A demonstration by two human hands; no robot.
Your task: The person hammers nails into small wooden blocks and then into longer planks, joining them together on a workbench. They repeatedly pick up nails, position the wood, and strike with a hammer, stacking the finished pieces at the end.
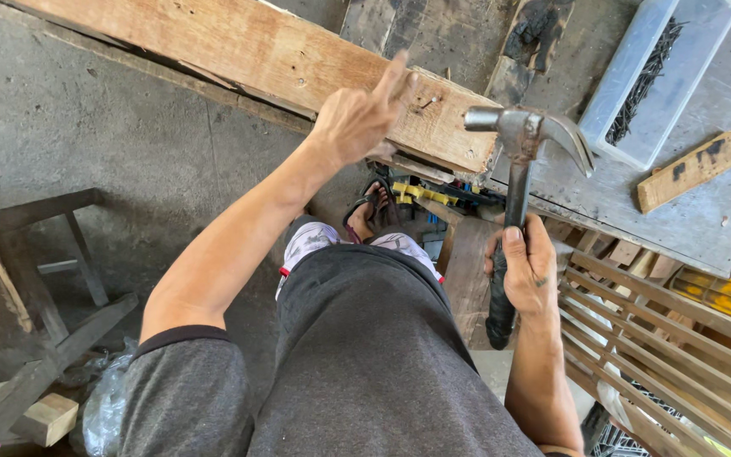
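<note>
My right hand (528, 271) is wrapped tight around the dark handle of a claw hammer (519, 161), thumb laid up along the grip, and the steel head stands raised at about one o'clock from my hand, its striking face turned toward the plank's end. My left hand (355, 123) reaches out at eleven o'clock from my lap and rests over the near end of a rough wooden plank (247, 46), fingers loose and spread, the forefinger pointing up and away; it grips nothing. A small nail (427, 103) stands tilted in the plank just at three o'clock of that hand, between it and the hammer head. At two o'clock, on the grey bench top (687, 222), lies a clear plastic tray of nails (655, 72), with a short wood offcut (689, 171) at its five o'clock.
</note>
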